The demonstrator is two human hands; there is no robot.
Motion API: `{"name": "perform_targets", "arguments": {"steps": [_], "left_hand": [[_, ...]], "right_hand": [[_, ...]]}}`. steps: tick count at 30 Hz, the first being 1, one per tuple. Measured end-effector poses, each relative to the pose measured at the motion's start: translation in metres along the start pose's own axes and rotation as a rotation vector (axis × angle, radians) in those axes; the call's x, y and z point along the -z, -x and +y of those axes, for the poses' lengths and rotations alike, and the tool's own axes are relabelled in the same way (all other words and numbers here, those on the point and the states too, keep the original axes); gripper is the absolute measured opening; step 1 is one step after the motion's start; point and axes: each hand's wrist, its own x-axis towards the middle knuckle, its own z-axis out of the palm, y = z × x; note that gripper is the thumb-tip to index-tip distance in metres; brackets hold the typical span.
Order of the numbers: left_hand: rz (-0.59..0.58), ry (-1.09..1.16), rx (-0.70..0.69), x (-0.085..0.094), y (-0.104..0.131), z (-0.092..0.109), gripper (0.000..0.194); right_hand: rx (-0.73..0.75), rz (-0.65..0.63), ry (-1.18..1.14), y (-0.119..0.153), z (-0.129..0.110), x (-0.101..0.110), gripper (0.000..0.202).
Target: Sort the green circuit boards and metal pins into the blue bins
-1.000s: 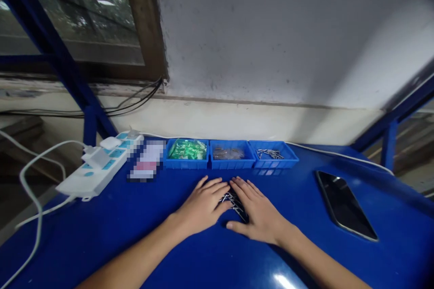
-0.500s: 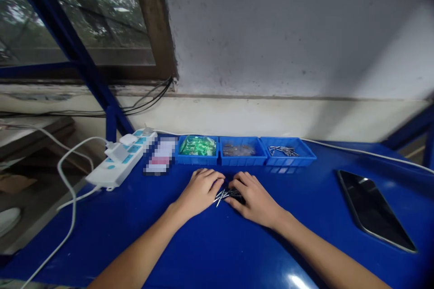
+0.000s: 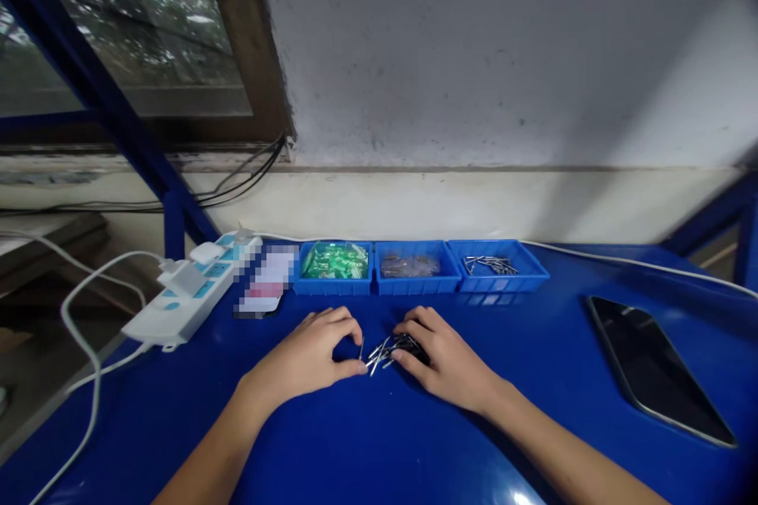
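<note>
A small pile of thin, shiny metal rods [image 3: 379,353] lies on the blue table. My left hand [image 3: 320,351] is at the pile's left side, with thumb and index finger closing on one slim metal rod [image 3: 362,349] held nearly upright. Over the right part of the pile, my right hand [image 3: 441,351] curls its fingers and thumb around several rods, hiding some of them. Their exact kind is too small to make out.
Behind my hands stand three blue bins: one with green packets [image 3: 335,262], one with clear bags [image 3: 408,265], one with metal rods [image 3: 490,264]. At left are a white power strip [image 3: 178,312] and a blurred phone-like item [image 3: 266,284]; at right lies a dark phone [image 3: 657,371].
My left hand has drawn left from the pile and now pinches a single rod. My right hand stays at the pile. The view has shifted slightly to the right.
</note>
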Motion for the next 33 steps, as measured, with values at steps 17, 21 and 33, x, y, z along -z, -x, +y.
{"name": "perform_targets", "arguments": {"steps": [17, 21, 33], "left_hand": [[0.205, 0.204, -0.028, -0.024, -0.013, 0.009, 0.014], [0.202, 0.261, -0.050, -0.028, -0.010, 0.023, 0.015], [0.273, 0.159, -0.102, -0.026, -0.009, 0.027, 0.014]], "right_hand": [[0.106, 0.149, -0.039, 0.004, -0.007, 0.004, 0.031], [0.152, 0.161, -0.012, 0.005, -0.010, 0.001, 0.015], [0.163, 0.203, -0.025, 0.005, -0.011, 0.003, 0.014]]}}
